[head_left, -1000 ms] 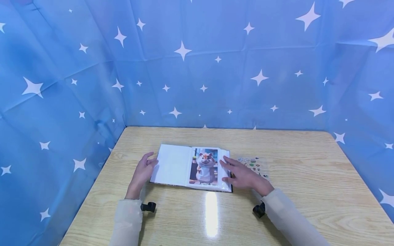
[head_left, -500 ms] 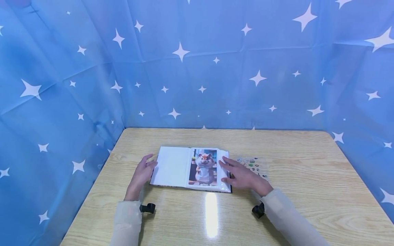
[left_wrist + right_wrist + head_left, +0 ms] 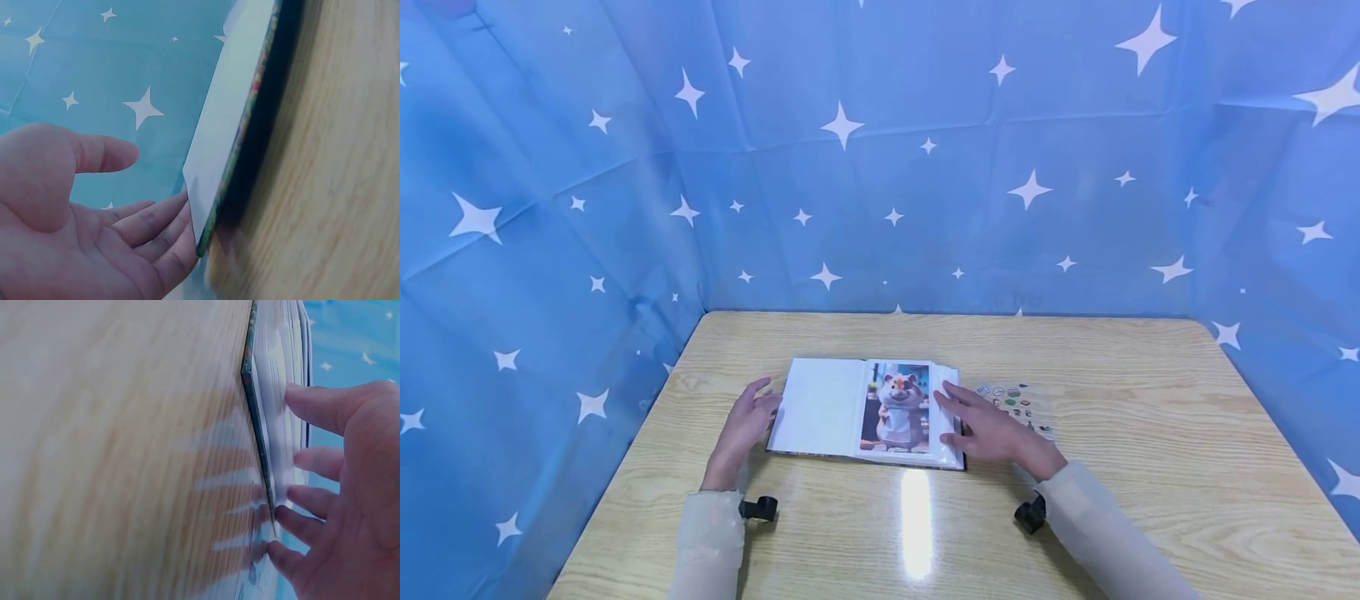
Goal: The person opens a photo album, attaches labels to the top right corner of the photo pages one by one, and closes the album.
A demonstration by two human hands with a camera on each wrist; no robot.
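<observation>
A blue star-printed cloth (image 3: 880, 167) walls in 3 sides of the wooden surface (image 3: 1120, 500). Taking the photo album (image 3: 820, 408) as the landmark: it lies open and flat near the middle of the surface, a blank white page on its left half and a hamster picture (image 3: 898, 406) on its right half.

The left hand (image 3: 741, 429) sits just beside the album's left edge, fingers straight and loosely spread, holding nothing. The head view leaves it unclear whether the fingers meet the album; the left wrist view shows the fingertips (image 3: 172, 219) touching the corner of the album's cover (image 3: 234, 169), thumb lifted apart.

The right hand (image 3: 992, 429) lies over the album's right edge, fingers spread and straight, resting on the stack of pages. The right wrist view adds what the head view cannot: the thick, patterned edge of the cover (image 3: 255, 425) against the surface, with the fingers (image 3: 312, 403) pressing the clear page sleeves from the side.

A sticker sheet (image 3: 1018, 404) lies flat just to the right of the album, partly hidden by the right hand. Only the head view shows it clearly.
</observation>
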